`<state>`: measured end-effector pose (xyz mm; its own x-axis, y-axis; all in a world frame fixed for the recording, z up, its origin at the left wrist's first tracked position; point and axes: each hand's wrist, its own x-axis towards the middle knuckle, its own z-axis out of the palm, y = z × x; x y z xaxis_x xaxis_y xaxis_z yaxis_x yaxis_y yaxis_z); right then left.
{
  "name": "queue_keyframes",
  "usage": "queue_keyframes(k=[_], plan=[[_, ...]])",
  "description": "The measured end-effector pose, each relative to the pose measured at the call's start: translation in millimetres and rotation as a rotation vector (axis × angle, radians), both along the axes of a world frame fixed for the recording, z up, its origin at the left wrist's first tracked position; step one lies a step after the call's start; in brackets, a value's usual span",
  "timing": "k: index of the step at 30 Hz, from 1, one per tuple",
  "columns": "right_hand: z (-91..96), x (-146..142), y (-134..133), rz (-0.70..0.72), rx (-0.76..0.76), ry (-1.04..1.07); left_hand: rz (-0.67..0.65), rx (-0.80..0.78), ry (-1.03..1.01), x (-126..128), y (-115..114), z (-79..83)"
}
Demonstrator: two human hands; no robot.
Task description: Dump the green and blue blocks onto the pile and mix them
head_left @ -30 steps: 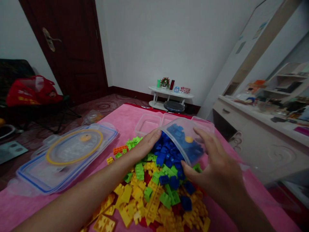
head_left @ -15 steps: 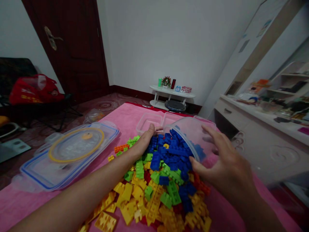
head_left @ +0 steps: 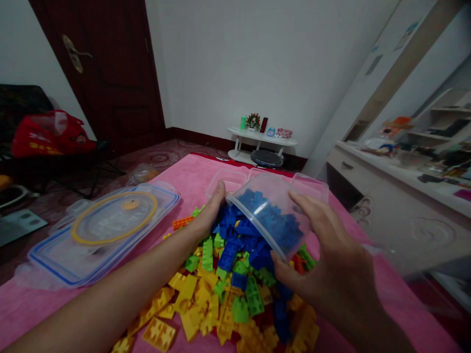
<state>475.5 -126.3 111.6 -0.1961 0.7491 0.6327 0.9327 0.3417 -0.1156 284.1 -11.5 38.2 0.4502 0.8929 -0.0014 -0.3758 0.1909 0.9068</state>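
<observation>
My right hand point(head_left: 324, 260) grips a clear plastic container point(head_left: 270, 186), with the thumb at its rim and the fingers on its far side. The container is tilted, its mouth facing down and left over a pile of toy building blocks. Blue blocks point(head_left: 228, 255) lie inside it and spill out below the rim. On the pile's left side is my left hand point(head_left: 209, 215), thumb stretched up, close to the rim; blocks hide its other fingers. Green blocks point(head_left: 208, 255) and yellow blocks point(head_left: 187, 294) spread toward me, with orange blocks point(head_left: 182, 223) beyond my left forearm.
A pink cloth point(head_left: 184, 171) covers the table. Clear lids with blue seals point(head_left: 51, 260) are stacked at left, a yellow-ringed round lid point(head_left: 106, 220) on top. Behind the pile stand clear boxes point(head_left: 312, 181). A low white shelf point(head_left: 261, 136) is by the wall.
The container has moved left and toward me in my right hand, its mouth now lower over the blue blocks. My left hand has shifted slightly left.
</observation>
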Motion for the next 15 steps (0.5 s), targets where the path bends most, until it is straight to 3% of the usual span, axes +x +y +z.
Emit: queue_keyframes(k=[6,15], plan=[[-0.7,8,4,-0.079,0.051,-0.07,0.058,-0.015,0.015,-4,7,-3.8],[-1.4,3,4,-0.049,0.104,-0.158,0.058,0.018,0.028,-5,10,-9.7]])
